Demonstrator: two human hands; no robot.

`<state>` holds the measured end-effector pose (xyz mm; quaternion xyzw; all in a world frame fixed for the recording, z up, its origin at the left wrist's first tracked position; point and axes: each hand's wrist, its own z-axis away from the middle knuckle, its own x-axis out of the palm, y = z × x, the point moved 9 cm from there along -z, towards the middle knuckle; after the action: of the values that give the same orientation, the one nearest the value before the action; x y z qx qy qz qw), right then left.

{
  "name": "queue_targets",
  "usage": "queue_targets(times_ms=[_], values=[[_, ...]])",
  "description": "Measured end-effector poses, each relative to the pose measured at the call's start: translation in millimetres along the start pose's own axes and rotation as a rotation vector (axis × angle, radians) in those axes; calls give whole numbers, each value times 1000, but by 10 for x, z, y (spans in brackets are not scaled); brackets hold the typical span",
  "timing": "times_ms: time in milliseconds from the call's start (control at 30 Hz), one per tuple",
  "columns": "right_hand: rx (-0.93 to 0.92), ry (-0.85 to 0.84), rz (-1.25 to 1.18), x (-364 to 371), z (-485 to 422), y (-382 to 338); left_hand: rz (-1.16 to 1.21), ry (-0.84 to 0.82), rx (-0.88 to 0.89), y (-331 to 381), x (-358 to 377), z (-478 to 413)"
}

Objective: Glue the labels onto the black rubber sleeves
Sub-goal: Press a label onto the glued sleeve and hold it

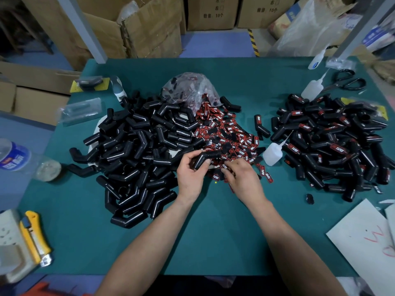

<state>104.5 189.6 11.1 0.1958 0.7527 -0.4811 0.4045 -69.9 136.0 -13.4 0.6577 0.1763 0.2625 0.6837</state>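
Observation:
My left hand grips a bent black rubber sleeve just above the near edge of the label heap. My right hand lies on the heap of red-and-black labels, its fingers curled down among them and pinching at a label. A large pile of plain black sleeves covers the table's left half. On the right lies a pile of sleeves with labels on them. A small white glue bottle stands just right of the label heap.
A clear bag of labels sits behind the heap. A second glue bottle, scissors and a third bottle lie at the back right. A yellow utility knife and a water bottle are at the left; paper sheets at the right.

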Motion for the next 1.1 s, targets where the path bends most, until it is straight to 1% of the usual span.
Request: queue_targets(times_ms=[133,333,500,567,700,867,967,1100], values=[[86,0,-9,-3,-7,53,18,-12,1,16,13,27],[116,8,-14,-17,-4,63,-8,-13,15,32,-20,71],[134,-5,-26,-10,-38,123,-26,-46,22,41,30,58],[114,3,-3,-6,-28,107,-45,-48,20,27,36,60],[16,82,52,-51,-29,24,-42,-57,34,57,40,40],[56,33,52,22,-15,73,-30,-33,19,47,35,61],[108,57,26,-7,-36,81,-16,-32,21,50,24,47],[25,143,60,-82,-15,-12,-43,-29,26,45,29,47]])
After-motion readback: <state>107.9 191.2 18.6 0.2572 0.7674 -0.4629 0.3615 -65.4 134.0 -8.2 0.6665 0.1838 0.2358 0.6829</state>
